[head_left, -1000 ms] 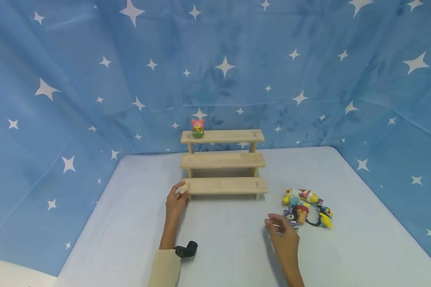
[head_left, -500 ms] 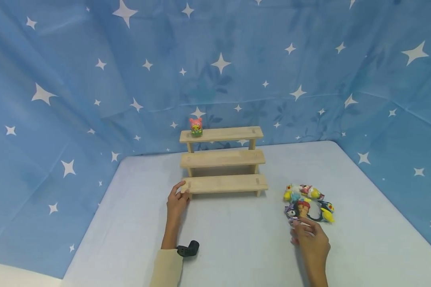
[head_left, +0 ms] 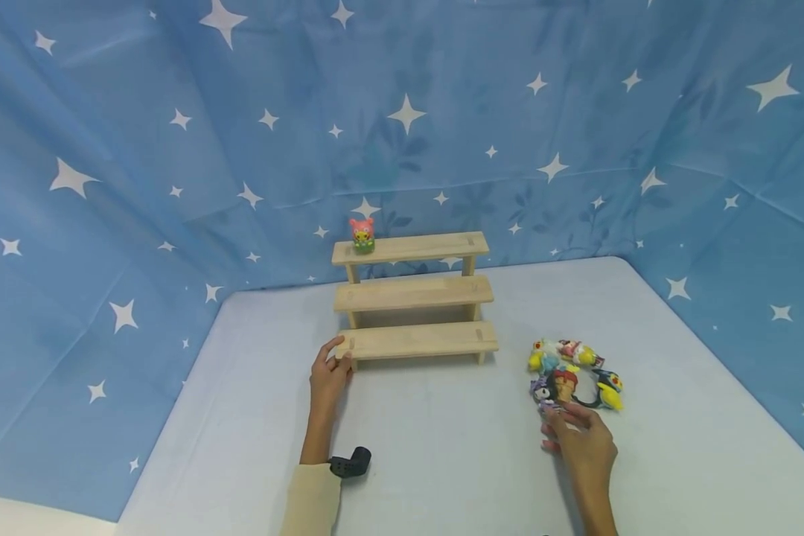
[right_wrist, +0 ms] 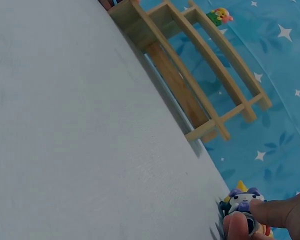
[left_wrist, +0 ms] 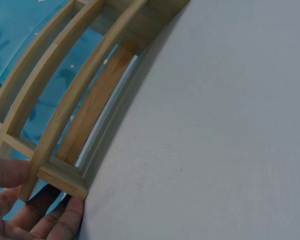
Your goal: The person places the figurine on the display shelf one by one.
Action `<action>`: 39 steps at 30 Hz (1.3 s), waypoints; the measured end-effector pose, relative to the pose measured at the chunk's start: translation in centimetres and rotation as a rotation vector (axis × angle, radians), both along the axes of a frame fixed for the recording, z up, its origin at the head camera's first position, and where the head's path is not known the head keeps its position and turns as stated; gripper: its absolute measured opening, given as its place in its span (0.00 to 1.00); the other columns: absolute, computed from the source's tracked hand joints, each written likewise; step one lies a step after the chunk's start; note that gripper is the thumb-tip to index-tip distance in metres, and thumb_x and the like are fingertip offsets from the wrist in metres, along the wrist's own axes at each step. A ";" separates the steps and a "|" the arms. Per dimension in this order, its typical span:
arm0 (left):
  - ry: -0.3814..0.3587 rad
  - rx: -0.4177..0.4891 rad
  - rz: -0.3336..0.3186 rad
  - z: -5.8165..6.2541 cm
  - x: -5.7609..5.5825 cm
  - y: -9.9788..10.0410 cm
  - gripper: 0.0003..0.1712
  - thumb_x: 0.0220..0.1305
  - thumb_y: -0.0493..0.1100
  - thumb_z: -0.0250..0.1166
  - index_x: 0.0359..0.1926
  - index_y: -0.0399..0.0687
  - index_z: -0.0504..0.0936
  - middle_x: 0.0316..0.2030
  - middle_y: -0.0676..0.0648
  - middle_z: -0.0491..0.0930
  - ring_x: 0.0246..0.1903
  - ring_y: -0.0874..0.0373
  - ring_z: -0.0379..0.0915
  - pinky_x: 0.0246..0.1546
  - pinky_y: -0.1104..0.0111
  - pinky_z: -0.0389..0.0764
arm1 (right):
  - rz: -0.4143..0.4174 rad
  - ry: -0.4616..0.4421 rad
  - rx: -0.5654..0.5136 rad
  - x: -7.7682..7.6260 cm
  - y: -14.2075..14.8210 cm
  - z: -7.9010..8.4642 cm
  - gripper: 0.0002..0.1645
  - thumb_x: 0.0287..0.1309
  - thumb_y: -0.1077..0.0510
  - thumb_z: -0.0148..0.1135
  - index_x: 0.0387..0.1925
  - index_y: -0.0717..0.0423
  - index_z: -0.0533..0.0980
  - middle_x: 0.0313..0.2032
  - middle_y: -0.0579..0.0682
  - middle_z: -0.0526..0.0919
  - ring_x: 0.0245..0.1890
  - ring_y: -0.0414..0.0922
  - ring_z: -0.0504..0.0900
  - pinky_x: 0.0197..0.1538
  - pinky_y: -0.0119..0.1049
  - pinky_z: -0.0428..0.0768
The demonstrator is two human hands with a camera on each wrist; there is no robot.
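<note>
At the left end of the lowest step of a three-tier wooden shelf (head_left: 415,341), my left hand (head_left: 328,380) grips the wood. In the left wrist view its thumb (left_wrist: 10,172) lies by the step's edge, the other fingers round the end support. On the right, my right hand (head_left: 584,439) pinches a small white, purple and black figurine (head_left: 542,391) at the near side of a cluster of toys. The right wrist view shows the thumb on the figurine's (right_wrist: 246,202) front. A pink figurine with a green base (head_left: 362,237) stands at the left of the top step.
Beside the held figurine lie an ice-cream-cone figurine (head_left: 565,384), a black-and-yellow one (head_left: 610,391), a yellow-and-light-blue one (head_left: 543,357) and a pink-and-yellow one (head_left: 581,353). A blue star-patterned curtain (head_left: 442,149) hangs behind the white table (head_left: 442,447).
My right hand has moved right to the toy cluster and taken the white, purple and black figurine between thumb and fingers. My left hand stays on the shelf. The head view has tilted slightly.
</note>
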State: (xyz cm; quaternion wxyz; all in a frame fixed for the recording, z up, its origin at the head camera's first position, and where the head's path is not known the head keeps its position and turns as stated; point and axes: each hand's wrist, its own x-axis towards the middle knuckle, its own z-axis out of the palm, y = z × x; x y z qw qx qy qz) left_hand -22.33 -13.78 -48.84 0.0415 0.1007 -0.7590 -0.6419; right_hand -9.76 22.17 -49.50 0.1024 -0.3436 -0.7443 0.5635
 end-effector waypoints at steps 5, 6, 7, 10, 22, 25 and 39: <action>0.005 0.001 0.017 -0.3 -0.1 0.1 0.24 0.69 0.42 0.60 0.65 0.52 0.72 0.22 0.48 0.78 0.25 0.60 0.70 0.27 0.74 0.71 | 0.001 -0.020 0.032 -0.4 -0.2 0.1 0.30 0.61 0.58 0.65 0.62 0.65 0.68 0.53 0.64 0.76 0.22 0.36 0.84 0.22 0.29 0.80; 0.002 0.003 0.018 -0.3 -0.1 0.1 0.24 0.69 0.42 0.60 0.65 0.52 0.72 0.22 0.48 0.78 0.25 0.60 0.69 0.28 0.74 0.71 | -0.001 -0.024 0.038 -0.4 -0.2 0.1 0.30 0.61 0.58 0.65 0.61 0.65 0.68 0.53 0.65 0.76 0.22 0.36 0.84 0.21 0.28 0.79; 0.002 0.005 0.017 -0.3 -0.1 0.1 0.24 0.69 0.42 0.60 0.65 0.53 0.72 0.21 0.48 0.77 0.25 0.60 0.69 0.27 0.74 0.71 | -0.002 -0.031 0.048 -0.5 -0.2 0.1 0.30 0.61 0.58 0.65 0.61 0.65 0.68 0.53 0.65 0.76 0.21 0.36 0.83 0.20 0.28 0.79; 0.014 0.001 0.016 -0.4 -0.1 0.0 0.24 0.69 0.42 0.61 0.65 0.52 0.72 0.20 0.49 0.76 0.24 0.60 0.68 0.27 0.74 0.70 | 0.001 -0.044 0.071 -0.8 -0.3 0.1 0.31 0.61 0.57 0.65 0.61 0.65 0.69 0.53 0.66 0.77 0.20 0.36 0.83 0.18 0.27 0.77; 0.017 -0.005 0.030 -0.6 -0.3 0.2 0.22 0.69 0.40 0.60 0.63 0.52 0.73 0.25 0.40 0.79 0.25 0.58 0.71 0.29 0.73 0.73 | -0.014 -0.022 0.045 -0.9 -0.6 0.5 0.27 0.60 0.57 0.64 0.58 0.68 0.72 0.52 0.70 0.78 0.21 0.37 0.85 0.22 0.27 0.80; 0.006 -0.010 0.035 -0.7 -0.3 0.2 0.22 0.69 0.40 0.59 0.63 0.53 0.73 0.27 0.39 0.80 0.26 0.58 0.72 0.30 0.73 0.73 | -0.030 0.008 -0.006 -0.8 -0.7 0.4 0.26 0.60 0.58 0.65 0.57 0.68 0.73 0.51 0.69 0.79 0.23 0.35 0.86 0.27 0.29 0.83; 0.003 -0.016 0.032 -0.7 -0.2 0.3 0.23 0.70 0.40 0.59 0.65 0.53 0.72 0.32 0.37 0.82 0.29 0.57 0.75 0.34 0.70 0.76 | 0.031 0.051 -0.332 -0.5 -0.4 0.3 0.34 0.66 0.54 0.57 0.68 0.66 0.63 0.32 0.37 0.82 0.30 0.34 0.87 0.43 0.29 0.83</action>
